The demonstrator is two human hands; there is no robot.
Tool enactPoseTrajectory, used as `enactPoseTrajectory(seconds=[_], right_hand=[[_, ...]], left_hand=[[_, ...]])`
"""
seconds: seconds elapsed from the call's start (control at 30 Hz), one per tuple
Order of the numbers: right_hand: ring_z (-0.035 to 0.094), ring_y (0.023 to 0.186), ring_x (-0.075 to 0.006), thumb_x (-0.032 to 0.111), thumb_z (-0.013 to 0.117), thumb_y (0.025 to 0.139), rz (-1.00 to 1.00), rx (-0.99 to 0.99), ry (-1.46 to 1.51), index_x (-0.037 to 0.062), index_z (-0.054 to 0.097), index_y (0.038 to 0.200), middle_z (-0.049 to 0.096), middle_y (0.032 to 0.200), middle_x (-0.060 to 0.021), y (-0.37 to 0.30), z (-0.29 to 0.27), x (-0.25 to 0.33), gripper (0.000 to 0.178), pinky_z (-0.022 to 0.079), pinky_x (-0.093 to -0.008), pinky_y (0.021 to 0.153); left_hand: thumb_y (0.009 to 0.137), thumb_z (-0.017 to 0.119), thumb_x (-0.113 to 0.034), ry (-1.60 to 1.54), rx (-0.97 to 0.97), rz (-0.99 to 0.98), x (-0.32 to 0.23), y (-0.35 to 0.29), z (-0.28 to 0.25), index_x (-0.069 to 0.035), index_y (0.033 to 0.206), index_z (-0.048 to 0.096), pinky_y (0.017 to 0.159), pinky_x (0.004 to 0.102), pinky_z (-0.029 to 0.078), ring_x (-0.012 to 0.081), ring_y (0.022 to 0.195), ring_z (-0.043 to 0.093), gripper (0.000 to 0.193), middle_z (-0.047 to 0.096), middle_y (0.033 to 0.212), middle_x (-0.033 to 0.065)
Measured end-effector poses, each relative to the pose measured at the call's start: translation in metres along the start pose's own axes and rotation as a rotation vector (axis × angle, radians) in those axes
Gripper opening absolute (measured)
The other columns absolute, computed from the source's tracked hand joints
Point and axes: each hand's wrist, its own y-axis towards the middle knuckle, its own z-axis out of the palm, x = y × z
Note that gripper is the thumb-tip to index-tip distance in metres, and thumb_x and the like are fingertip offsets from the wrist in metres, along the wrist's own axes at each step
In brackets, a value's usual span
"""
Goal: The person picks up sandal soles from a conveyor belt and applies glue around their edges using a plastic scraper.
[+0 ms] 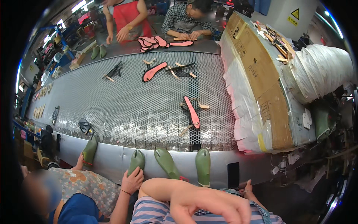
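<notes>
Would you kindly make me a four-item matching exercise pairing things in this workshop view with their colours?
Things:
1. Phone-like slab on the near ledge
2. Shoe last nearest the slab
3. Sole lying closest to the front
4. Large wrapped bundle at far right

Colours:
A. Pink face, black rim
B. White
C. Black
D. Green

Pairs: 1-C, 2-D, 3-A, 4-B

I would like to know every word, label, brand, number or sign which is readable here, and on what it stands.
Yellow warning sign on the pale pillar: black triangle; characters below it too small to read surely.
Cardboard: dark handwriting and printed marks, too blurred to read.
Nearest pink insole: small mark at one end, too small to read.
No brand or number is clearly readable.
</notes>
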Motion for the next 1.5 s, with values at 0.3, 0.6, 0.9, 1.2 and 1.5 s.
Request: enactPoseTrajectory(seconds=[0.3,0.6,0.9,1.2,1.5], right_hand=[[0.054,0.052,-0.0236,0.076,0.035,0.075,-0.156,-0.019,0.089,0.0053,0.038,0.12,0.056,0.077,-0.0144,-0.002,0.007,0.002,0.083,0.045,-0.0321,0.04],[0.052,0.056,-0.0253,0.084,0.041,0.063,-0.039,0.349,0.455,0.0178,0.039,0.121,0.056,0.096,-0.0102,0.067,-0.024,-0.02,0.088,0.043,-0.0318,0.045],[0.057,0.076,-0.0248,0.081,0.044,0.066,-0.106,0.221,0.184,0.0145,0.042,0.123,0.056,0.103,-0.0083,0.075,-0.076,0.002,0.088,0.048,-0.0369,0.057],[0.057,0.081,-0.0245,0.08,0.044,0.066,-0.142,0.208,0.168,0.0132,0.042,0.124,0.056,0.105,-0.0079,0.103,-0.074,-0.012,0.088,0.048,-0.0378,0.06],[0.056,0.086,-0.0242,0.08,0.045,0.067,-0.194,0.147,0.225,0.0119,0.042,0.124,0.055,0.107,-0.0075,0.115,-0.072,-0.019,0.089,0.049,-0.0387,0.063]], left_hand=[[0.081,0.066,-0.027,0.204,-0.154,0.065,0.064,0.0,0.072,0.009,0.111,0.051,0.087,0.0391,0.04,0.0312,0.103,0.049,0.049,0.047,0.113,0.0223],[0.085,0.06,-0.024,0.067,-0.359,0.499,0.136,0.055,0.123,0.007,0.105,0.056,0.079,0.0417,0.044,0.0337,0.096,0.052,0.037,0.049,0.106,0.0245],[0.085,0.059,-0.032,0.651,-0.519,0.48,0.112,0.063,0.141,-0.007,0.094,0.066,0.073,0.0401,0.048,0.0387,0.087,0.055,0.028,0.055,0.084,0.0257],[0.086,0.055,-0.036,0.624,-0.624,0.54,0.151,0.075,0.15,-0.009,0.092,0.067,0.077,0.0412,0.046,0.0401,0.089,0.054,0.031,0.055,0.085,0.0276],[0.087,0.051,-0.04,0.534,-0.667,0.593,0.161,0.084,0.15,-0.01,0.09,0.069,0.081,0.0422,0.044,0.0415,0.092,0.053,0.035,0.055,0.086,0.0295]])
